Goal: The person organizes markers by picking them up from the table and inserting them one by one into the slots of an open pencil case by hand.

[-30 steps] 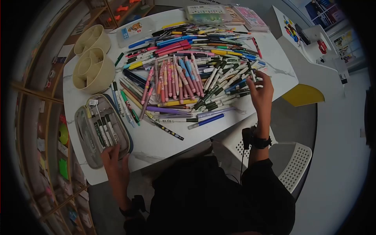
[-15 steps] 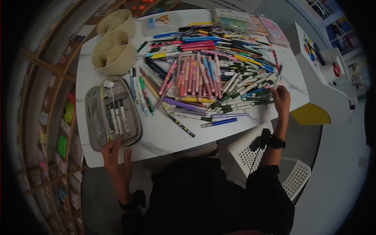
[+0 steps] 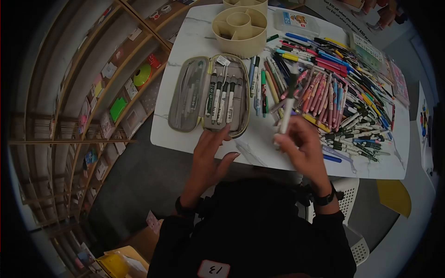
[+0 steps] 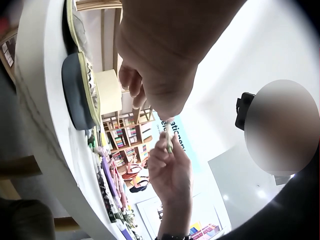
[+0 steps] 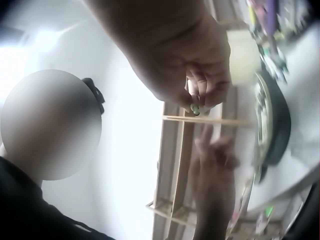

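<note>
My right hand [image 3: 303, 146] pinches a white pen with a dark end [image 3: 288, 109], held upright over the table beside the pencil case. My left hand [image 3: 208, 153] is at the near edge of the open grey pencil case [image 3: 244, 95], its fingers loosely extended with the index fingertip by the pens and its thumb apart. Several white pens with dark grips [image 3: 224, 102] lie side by side in the case's right half; the left half has a mesh pocket [image 3: 187, 95]. In the right wrist view, a pen end [image 5: 195, 108] shows between my right fingers.
A big pile of pens [image 3: 364, 99] spreads over the table's right side, pink ones on top. Loose pens [image 3: 264, 92] lie right of the case. Beige divided organizers [image 3: 241, 46] and a clear plastic box [image 3: 296, 22] stand behind. Shelves line the left; a white chair [image 3: 351, 197] is near the table.
My right hand has moved from the pile's right side leftward toward the pencil case, carrying the pen. My left hand stays at the case's near edge. The head view has turned left.
</note>
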Action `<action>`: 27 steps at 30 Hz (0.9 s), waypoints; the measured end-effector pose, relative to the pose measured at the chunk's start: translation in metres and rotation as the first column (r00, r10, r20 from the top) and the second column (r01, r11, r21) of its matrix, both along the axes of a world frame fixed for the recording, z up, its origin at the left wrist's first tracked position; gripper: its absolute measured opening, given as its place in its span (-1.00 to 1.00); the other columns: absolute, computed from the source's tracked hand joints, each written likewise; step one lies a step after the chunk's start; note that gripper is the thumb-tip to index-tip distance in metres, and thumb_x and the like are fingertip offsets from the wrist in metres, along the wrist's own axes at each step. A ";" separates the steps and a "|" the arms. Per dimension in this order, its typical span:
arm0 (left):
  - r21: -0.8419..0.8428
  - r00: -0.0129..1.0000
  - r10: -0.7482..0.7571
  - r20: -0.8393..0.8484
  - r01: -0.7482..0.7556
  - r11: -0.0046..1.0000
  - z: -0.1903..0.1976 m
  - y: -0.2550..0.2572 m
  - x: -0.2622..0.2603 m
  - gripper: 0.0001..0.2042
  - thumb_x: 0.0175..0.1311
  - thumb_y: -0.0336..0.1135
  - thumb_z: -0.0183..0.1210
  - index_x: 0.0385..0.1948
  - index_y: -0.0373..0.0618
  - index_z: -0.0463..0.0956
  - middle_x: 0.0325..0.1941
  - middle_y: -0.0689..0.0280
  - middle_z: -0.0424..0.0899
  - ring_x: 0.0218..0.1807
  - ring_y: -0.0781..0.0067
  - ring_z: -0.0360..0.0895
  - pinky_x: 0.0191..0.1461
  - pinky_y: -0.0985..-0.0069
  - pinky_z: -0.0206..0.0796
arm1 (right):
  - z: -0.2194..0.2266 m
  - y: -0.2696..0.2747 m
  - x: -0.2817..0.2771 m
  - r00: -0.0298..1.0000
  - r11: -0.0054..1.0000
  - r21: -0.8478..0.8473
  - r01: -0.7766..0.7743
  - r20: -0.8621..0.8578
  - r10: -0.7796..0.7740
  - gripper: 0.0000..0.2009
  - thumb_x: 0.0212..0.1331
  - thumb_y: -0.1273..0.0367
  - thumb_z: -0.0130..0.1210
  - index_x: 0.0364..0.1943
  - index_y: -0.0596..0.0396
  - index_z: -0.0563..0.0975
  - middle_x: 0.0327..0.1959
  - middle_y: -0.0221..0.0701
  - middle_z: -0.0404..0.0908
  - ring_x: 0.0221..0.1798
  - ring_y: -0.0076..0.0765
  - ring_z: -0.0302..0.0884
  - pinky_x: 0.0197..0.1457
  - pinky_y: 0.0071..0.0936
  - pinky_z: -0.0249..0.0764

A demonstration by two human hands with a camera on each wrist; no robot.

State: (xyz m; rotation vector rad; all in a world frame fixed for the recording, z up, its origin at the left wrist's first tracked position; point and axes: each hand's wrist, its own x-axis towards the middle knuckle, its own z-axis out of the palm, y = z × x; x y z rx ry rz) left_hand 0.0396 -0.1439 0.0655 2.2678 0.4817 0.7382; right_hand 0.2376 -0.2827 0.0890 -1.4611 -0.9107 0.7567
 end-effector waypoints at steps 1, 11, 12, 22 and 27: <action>-0.091 1.000 -0.001 -0.016 -0.001 0.996 0.002 -0.004 0.001 -0.36 -0.05 -0.40 0.42 0.18 -0.26 0.41 -0.14 0.15 0.57 -0.13 0.13 0.47 -0.05 0.29 0.34 | -0.005 0.011 -0.013 0.989 0.988 -0.065 -0.138 -0.053 0.134 -0.74 0.25 0.41 0.19 -0.08 0.24 0.42 -0.58 -0.47 0.50 -0.56 -0.65 0.38 -0.47 -0.61 0.30; 0.009 0.991 -0.077 -0.111 0.079 0.997 -0.018 0.015 0.008 -0.30 -0.14 -0.31 0.47 0.17 -0.24 0.44 -0.14 0.17 0.63 -0.07 0.10 0.48 0.01 0.28 0.36 | -0.048 0.060 -0.036 0.991 0.982 -0.158 -0.102 -0.106 0.085 -0.65 0.27 0.44 0.13 0.03 0.20 0.25 -0.59 -0.41 0.56 -0.55 -0.63 0.44 -0.50 -0.60 0.30; 0.011 0.991 -0.077 -0.112 0.078 0.997 -0.020 0.016 0.010 -0.30 -0.14 -0.31 0.47 0.17 -0.24 0.44 -0.14 0.17 0.63 -0.07 0.10 0.48 0.01 0.28 0.36 | -0.049 0.062 -0.034 0.993 0.977 -0.182 -0.112 -0.067 0.102 -0.68 0.27 0.44 0.13 -0.02 0.19 0.25 -0.61 -0.39 0.55 -0.56 -0.62 0.44 -0.51 -0.57 0.29; 0.107 0.989 -0.055 -0.138 0.070 0.992 -0.032 0.026 0.020 -0.42 -0.03 -0.31 0.40 0.10 -0.30 0.47 -0.15 0.17 0.61 -0.08 0.14 0.45 0.01 0.29 0.34 | -0.054 0.071 -0.027 0.992 0.968 -0.226 -0.109 0.035 0.120 -0.81 0.29 0.44 0.08 -0.24 0.18 0.29 -0.66 -0.33 0.47 -0.58 -0.55 0.43 -0.54 -0.48 0.25; 0.089 0.992 -0.066 -0.110 0.076 0.993 -0.034 0.028 0.020 -0.42 -0.04 -0.35 0.40 0.11 -0.28 0.47 -0.16 0.18 0.61 -0.09 0.15 0.45 -0.01 0.30 0.34 | -0.046 0.074 -0.027 0.979 0.962 -0.245 -0.117 0.135 0.153 -0.82 0.28 0.42 0.07 -0.25 0.20 0.31 -0.64 -0.24 0.49 -0.55 -0.29 0.50 -0.49 -0.36 0.30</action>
